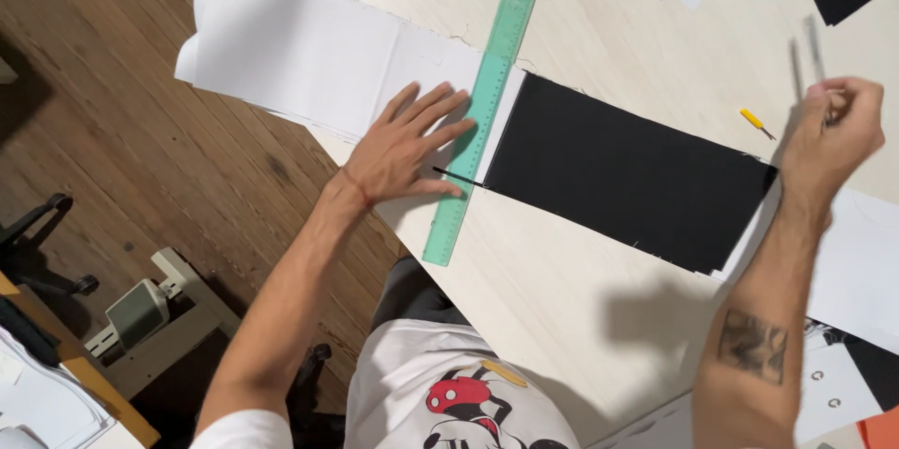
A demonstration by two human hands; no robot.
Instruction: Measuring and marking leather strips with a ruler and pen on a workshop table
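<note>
Pressing: left hand (405, 147) flat, fingers spread, on long green plastic ruler (482, 112).
Ruler: lies across white paper (309, 56), touching black fabric rectangle (627, 173).
R hand (833, 131): well right of ruler, clenched on thin grey tool (813, 51).

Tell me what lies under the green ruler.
The ruler lies across white paper beside the black sheet, with bare table under both ends. The left hand presses on it. What it covers along the black sheet's edge is hidden.

Illumination is bright and even. The right hand (833, 126) is motion-blurred. A soft arm shadow falls on the table (562, 280). The floor (112, 131) appears dimmer.
</note>
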